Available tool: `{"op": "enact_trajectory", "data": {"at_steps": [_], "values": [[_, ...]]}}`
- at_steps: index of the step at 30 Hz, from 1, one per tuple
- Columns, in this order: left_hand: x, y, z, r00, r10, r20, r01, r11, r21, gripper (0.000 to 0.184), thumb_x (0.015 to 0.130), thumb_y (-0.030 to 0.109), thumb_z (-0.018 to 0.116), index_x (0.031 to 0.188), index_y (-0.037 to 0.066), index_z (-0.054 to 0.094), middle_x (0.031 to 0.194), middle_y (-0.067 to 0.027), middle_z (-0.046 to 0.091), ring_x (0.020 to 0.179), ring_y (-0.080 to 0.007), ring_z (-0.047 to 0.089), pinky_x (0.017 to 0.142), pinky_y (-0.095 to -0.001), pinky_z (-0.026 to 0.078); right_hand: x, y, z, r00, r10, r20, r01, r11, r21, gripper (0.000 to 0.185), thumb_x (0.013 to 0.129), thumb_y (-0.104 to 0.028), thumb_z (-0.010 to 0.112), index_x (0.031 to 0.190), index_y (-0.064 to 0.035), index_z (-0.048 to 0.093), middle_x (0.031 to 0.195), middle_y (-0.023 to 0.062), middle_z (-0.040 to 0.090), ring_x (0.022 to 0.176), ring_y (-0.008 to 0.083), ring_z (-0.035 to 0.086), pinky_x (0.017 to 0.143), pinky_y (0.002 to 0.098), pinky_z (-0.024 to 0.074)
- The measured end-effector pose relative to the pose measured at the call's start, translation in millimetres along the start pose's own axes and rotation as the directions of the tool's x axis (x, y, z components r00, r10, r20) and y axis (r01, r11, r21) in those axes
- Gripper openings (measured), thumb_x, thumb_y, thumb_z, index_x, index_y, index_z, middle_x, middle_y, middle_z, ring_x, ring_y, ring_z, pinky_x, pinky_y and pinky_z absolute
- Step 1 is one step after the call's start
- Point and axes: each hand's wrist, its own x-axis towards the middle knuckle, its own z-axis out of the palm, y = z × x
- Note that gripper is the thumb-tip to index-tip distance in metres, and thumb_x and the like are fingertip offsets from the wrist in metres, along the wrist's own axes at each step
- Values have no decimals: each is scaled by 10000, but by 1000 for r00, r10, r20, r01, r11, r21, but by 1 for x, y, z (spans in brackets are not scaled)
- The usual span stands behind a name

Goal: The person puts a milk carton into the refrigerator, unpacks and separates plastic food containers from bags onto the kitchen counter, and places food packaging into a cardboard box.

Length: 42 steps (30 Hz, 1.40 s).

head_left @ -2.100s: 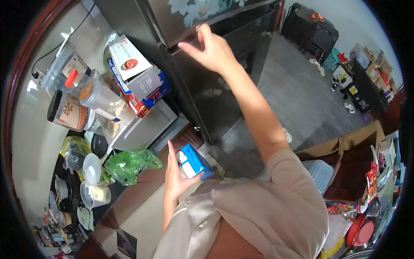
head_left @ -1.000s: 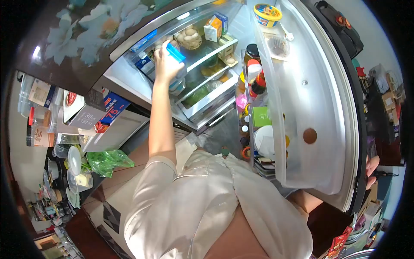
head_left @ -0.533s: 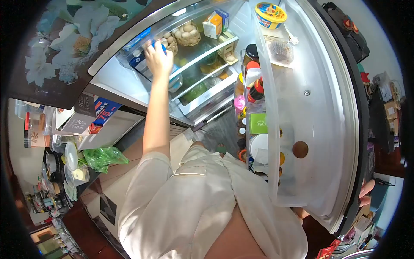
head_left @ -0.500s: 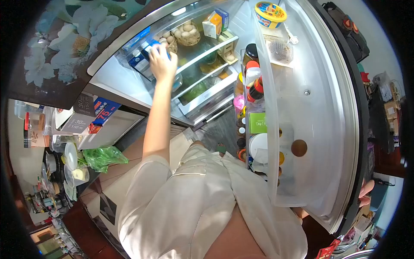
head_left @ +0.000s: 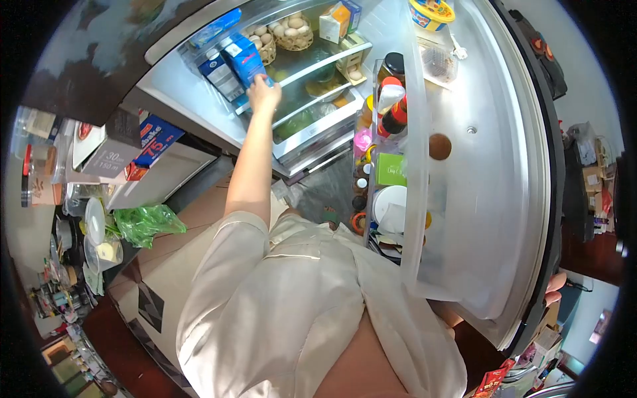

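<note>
My left hand reaches into the refrigerator, its fingers closed at the lower end of a blue carton. That carton stands on the shelf beside a darker blue-and-white carton. Behind it sit two baskets of eggs, the larger egg basket farther right. At the far right, fingers of my right hand curl round the outer edge of the open refrigerator door; the rest of this hand is hidden behind the door.
An orange-and-white box stands on the shelf near the back. Bottles, jars and a green box fill the door rack. A yellow tub is at the door's top. Left of the refrigerator are boxes and a green plastic bag.
My left hand has slid from the blue carton's upper part to its lower end, so more of the carton shows. The view has shifted slightly. My right hand stays at the door edge.
</note>
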Motion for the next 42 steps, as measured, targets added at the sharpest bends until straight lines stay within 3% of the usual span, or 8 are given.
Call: {"op": "enact_trajectory", "data": {"at_steps": [6, 12, 18, 22, 30, 35, 38, 42], "values": [[-96, -30, -2, 949, 313, 41, -303, 939, -160, 356, 752, 215, 620, 1069, 68, 553, 1039, -202, 564, 998, -368, 541, 875, -451, 446, -15, -4, 22, 1000, -20, -7, 20, 1000, -12, 234, 931, -208, 527, 974, 18, 483, 846, 108, 534, 787, 203, 533, 720, 325, 468], [-244, -134, -89, 824, 358, 440, -152, 886, -438, 267, 810, 204, 601, 1045, 77, 613, 987, -139, 642, 942, -322, 610, 819, -401, 480, -48, -10, 74, 1000, -24, 0, 24, 1000, -10, 245, 934, -207, 533, 993, 26, 489, 872, 111, 540, 806, 203, 539, 732, 323, 471], [-321, -260, -225, 943, -142, 300, 278, 833, -478, 226, 856, 176, 569, 1050, 76, 627, 824, -105, 664, 795, -220, 650, 729, -332, 501, -87, -15, 153, 1000, -27, 4, 27, 998, -51, 256, 936, -206, 540, 1011, 35, 495, 898, 114, 546, 825, 203, 544, 744, 321, 475], [-351, -364, -268, 918, -396, 15, 342, 771, -538, 216, 888, 183, 560, 1037, 41, 625, 756, -66, 633, 703, -142, 596, 691, -279, 484, -106, -7, 205, 998, -56, -7, 54, 982, -182, 264, 938, -206, 544, 1023, 40, 499, 915, 116, 551, 837, 203, 548, 752, 319, 477], [-360, -441, -354, 794, -591, -141, 371, 655, -658, 215, 902, 152, 555, 1076, 36, 605, 886, -25, 631, 806, -96, 566, 727, -240, 455, -131, 12, 312, 997, 31, -65, -39, 990, -136, 204, 876, -57, 432, 1053, 39, 464, 839, 162, 582, 662, 230, 595, 621, 333, 525], [-349, -475, -392, 727, -672, -144, 355, 547, -758, 215, 913, 172, 548, 1084, 54, 601, 942, -11, 634, 831, -86, 569, 712, -226, 444, -148, -10, 365, 997, -46, -65, 15, 910, -414, 213, 876, -71, 398, 1055, 9, 481, 768, 216, 615, 629, 335, 617, 569, 415, 509], [-315, -497, -426, 719, -645, -259, 301, 624, -721, 244, 912, 184, 555, 1116, 54, 591, 948, -25, 638, 835, -107, 586, 724, -252, 463, -151, 0, 388, 991, -90, -97, 14, 802, -597, 213, 864, -89, 416, 1036, -1, 504, 771, 229, 616, 657, 380, 611, 587, 467, 486], [-235, -461, -511, 817, -156, -555, 175, 984, -19, 391, 800, 86, 620, 1187, 103, 567, 1160, -193, 549, 1058, -338, 563, 884, -391, 469, -151, -1, 386, 816, -573, -74, 377, 624, -684, 253, 761, -178, 618, 940, -8, 559, 897, 144, 541, 781, 321, 514, 730, 417, 437]]}}
